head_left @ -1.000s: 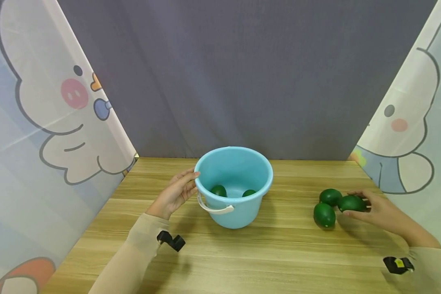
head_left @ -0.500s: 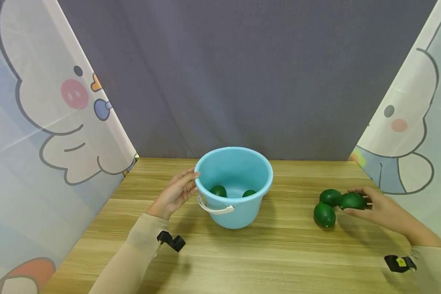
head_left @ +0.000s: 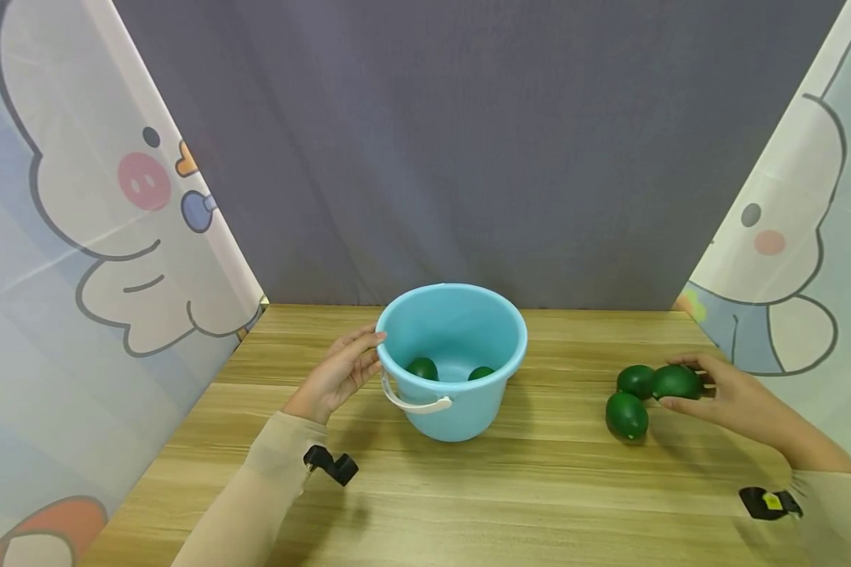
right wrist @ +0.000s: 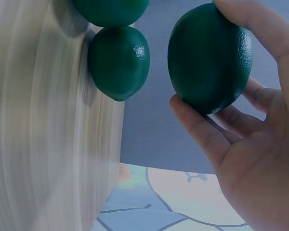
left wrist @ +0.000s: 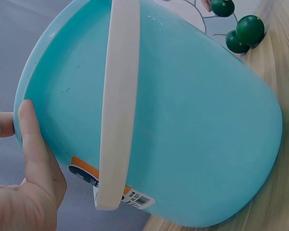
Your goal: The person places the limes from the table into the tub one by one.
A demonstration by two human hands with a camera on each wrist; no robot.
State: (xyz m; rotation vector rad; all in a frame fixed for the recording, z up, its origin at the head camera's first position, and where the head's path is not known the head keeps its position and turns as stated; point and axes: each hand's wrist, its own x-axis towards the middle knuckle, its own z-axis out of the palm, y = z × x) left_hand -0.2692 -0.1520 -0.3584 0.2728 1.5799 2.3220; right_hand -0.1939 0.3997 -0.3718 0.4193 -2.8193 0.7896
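A light blue bucket (head_left: 461, 409) with a white handle (head_left: 414, 405) stands upright on the table. Inside it lie two dark green limes, one at the left (head_left: 422, 368) and one at the right (head_left: 480, 372). My left hand (head_left: 335, 376) pinches the bucket's left rim; the left wrist view shows fingers on both sides of that rim. Off to the right, my right hand (head_left: 726, 400) holds a lime (right wrist: 209, 60) between thumb and fingers, raised a little above the wood. Beside it two more limes rest on the table, one farther back (head_left: 635, 381) and one nearer (head_left: 626, 416).
The wooden table (head_left: 425, 504) reaches back to a dark grey curtain (head_left: 468, 157). Cloths printed with cartoon figures hang at the left (head_left: 42, 331) and right (head_left: 773, 236). A wide stretch of wood separates the bucket from the loose limes.
My right hand has raised its lime slightly and shifted it a little left, over the neighbouring limes. The left hand and the bucket have stayed put.
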